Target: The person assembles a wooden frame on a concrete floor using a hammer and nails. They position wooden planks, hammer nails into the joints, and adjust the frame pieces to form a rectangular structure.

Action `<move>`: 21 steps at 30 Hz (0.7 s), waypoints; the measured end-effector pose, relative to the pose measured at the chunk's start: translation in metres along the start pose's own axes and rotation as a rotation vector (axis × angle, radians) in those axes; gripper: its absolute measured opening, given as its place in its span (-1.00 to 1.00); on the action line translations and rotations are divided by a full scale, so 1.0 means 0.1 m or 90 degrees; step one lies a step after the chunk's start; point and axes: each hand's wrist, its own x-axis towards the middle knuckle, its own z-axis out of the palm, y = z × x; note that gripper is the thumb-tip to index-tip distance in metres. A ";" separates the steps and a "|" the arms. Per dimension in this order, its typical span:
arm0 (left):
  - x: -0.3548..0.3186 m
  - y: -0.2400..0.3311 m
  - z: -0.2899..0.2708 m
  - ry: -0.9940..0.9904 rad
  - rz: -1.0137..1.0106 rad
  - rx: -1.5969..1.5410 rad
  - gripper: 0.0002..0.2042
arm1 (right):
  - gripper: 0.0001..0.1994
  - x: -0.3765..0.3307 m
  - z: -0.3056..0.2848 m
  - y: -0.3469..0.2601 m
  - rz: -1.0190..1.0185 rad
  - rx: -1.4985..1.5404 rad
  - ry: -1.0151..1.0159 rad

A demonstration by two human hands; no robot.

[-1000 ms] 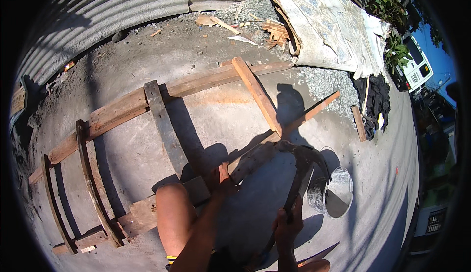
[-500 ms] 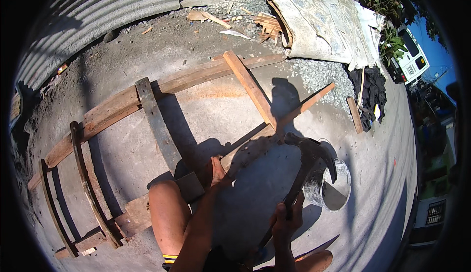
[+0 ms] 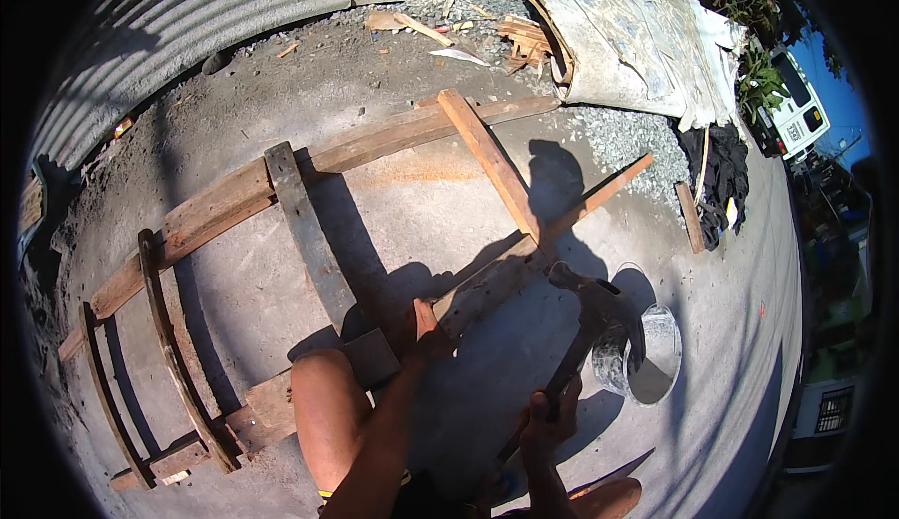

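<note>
My right hand (image 3: 551, 418) is closed round the handle of a claw hammer (image 3: 592, 305). The hammer's head is raised near the joint of two pieces of wood, its claw pointing right. My left hand (image 3: 431, 332) grips the near end of a long wooden board (image 3: 492, 287), partly in shadow. A lighter wooden crosspiece (image 3: 492, 168) meets this board and reaches to the far rail (image 3: 375, 140) of a ladder-like wooden frame. A wide grey plank (image 3: 309, 233) also spans the frame, ending by my left knee.
A bucket (image 3: 663, 360) with grey contents lies tipped beside the hammer. Thin curved slats (image 3: 169, 332) cross the frame at left. Gravel (image 3: 629, 158), a dirty white sheet (image 3: 646, 41) and black cloth (image 3: 723, 177) lie beyond. Corrugated metal (image 3: 215, 18) lines the back.
The view has shifted slightly, so the scene sits a little lower and to the right. Both hands keep their holds, and the hammer stays raised near the joint.
</note>
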 end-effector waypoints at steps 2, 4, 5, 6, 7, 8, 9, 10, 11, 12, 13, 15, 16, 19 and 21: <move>0.00 0.00 0.00 0.001 -0.003 0.001 -0.06 | -0.34 0.00 -0.16 -0.13 -0.218 0.156 0.113; 0.01 0.00 0.00 -0.001 0.001 -0.001 -0.07 | -0.39 0.08 -0.28 -0.15 -0.299 0.259 0.129; 0.01 0.01 -0.01 -0.002 -0.006 0.002 -0.07 | -0.41 0.14 -0.28 -0.09 -0.354 0.252 0.076; 0.02 0.00 -0.02 -0.003 -0.003 0.001 -0.08 | -0.45 0.21 -0.23 0.02 -0.352 0.284 0.058; 0.01 0.01 -0.03 -0.002 -0.004 0.000 -0.08 | -0.45 0.27 -0.06 0.18 -0.410 0.105 0.054; 0.02 0.00 -0.05 -0.002 -0.007 -0.001 -0.09 | -0.45 0.34 0.12 0.36 -0.496 -0.152 0.090; 0.01 0.00 -0.06 -0.005 -0.011 -0.001 -0.09 | -0.44 0.40 0.28 0.51 -0.605 -0.406 0.136; 0.01 -0.01 -0.07 -0.006 -0.013 -0.003 -0.10 | -0.41 0.48 0.44 0.64 -0.390 -0.433 -0.039; 0.00 -0.02 -0.08 -0.006 -0.011 -0.003 -0.10 | -0.37 0.52 0.50 0.70 -0.157 -0.441 -0.195; -0.01 -0.03 -0.10 0.000 -0.009 -0.004 -0.11 | -0.38 0.57 0.54 0.70 -0.212 -0.346 -0.124; -0.03 -0.03 -0.10 0.002 -0.013 -0.006 -0.11 | -0.40 0.64 0.52 0.61 -0.227 -0.274 -0.081; -0.06 -0.02 -0.12 -0.003 -0.023 -0.008 -0.12 | -0.36 0.62 0.21 0.18 -0.083 -0.133 0.032; -0.08 -0.02 -0.13 -0.003 -0.026 -0.009 -0.13 | -0.27 0.59 -0.01 -0.15 -0.144 0.042 0.077; -0.10 0.01 -0.16 -0.013 -0.035 -0.013 -0.14 | -0.43 0.70 -0.40 -1.05 -0.507 0.266 0.344; -0.10 0.02 -0.17 -0.017 -0.041 -0.016 -0.15 | -0.76 0.69 -0.41 -1.35 -0.653 0.429 0.350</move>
